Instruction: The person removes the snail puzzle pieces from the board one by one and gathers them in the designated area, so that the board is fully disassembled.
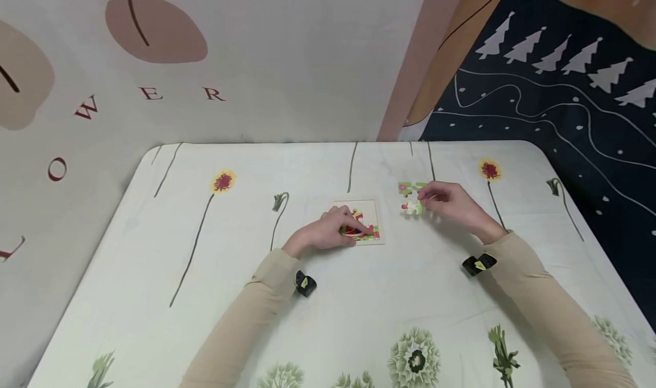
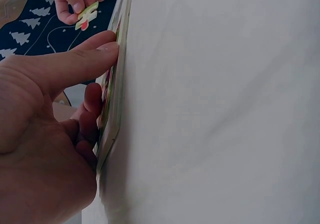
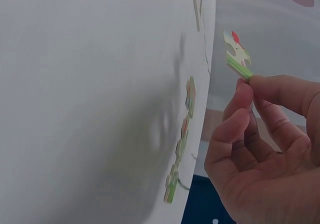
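My right hand [image 1: 445, 201] is raised a little over the table and pinches a jigsaw piece [image 3: 238, 54] between thumb and fingertips. The piece is pale with a green edge and a red spot; in the left wrist view this jigsaw piece [image 2: 86, 17] shows beyond the board. My left hand [image 1: 330, 229] rests on a square puzzle board [image 1: 380, 217], thumb and a finger stretched over its lower part. Colourful pieces [image 1: 357, 213] fill part of the board; the hand hides some of them. In the left wrist view the board [image 2: 120, 84] appears edge-on.
Several loose jigsaw pieces [image 3: 182, 139] lie on the table beside the right hand, right of the board. A white cloth with printed flowers covers the table [image 1: 328, 308]. Behind stands a pale printed curtain [image 1: 307, 57], with a dark tree-patterned cloth [image 1: 538, 103] at the right.
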Tool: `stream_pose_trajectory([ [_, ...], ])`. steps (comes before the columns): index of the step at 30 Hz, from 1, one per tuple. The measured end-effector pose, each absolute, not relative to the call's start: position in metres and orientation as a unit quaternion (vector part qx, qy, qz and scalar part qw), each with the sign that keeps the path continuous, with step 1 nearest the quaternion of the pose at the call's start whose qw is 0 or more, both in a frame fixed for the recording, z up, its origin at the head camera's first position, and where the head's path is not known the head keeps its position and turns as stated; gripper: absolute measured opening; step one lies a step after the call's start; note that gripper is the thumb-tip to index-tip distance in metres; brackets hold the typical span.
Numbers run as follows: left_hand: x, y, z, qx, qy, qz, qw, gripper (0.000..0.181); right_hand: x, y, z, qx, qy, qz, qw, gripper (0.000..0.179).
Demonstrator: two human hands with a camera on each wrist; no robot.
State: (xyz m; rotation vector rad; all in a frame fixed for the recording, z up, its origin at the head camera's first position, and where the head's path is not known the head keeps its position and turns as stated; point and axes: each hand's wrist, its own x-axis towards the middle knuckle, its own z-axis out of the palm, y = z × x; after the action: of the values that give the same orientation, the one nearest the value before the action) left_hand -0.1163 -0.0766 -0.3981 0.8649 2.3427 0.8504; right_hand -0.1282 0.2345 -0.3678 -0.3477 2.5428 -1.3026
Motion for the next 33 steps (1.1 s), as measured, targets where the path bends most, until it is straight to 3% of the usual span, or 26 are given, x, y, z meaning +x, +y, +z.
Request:
stream_pose_trajectory([
  [33, -0.114, -0.077, -0.396, 0.309, 0.857, 0.326, 0.254, 0.035, -0.133, 0.279, -0.358, -0.052, 0.902, -0.415, 0.107, 0.026],
])
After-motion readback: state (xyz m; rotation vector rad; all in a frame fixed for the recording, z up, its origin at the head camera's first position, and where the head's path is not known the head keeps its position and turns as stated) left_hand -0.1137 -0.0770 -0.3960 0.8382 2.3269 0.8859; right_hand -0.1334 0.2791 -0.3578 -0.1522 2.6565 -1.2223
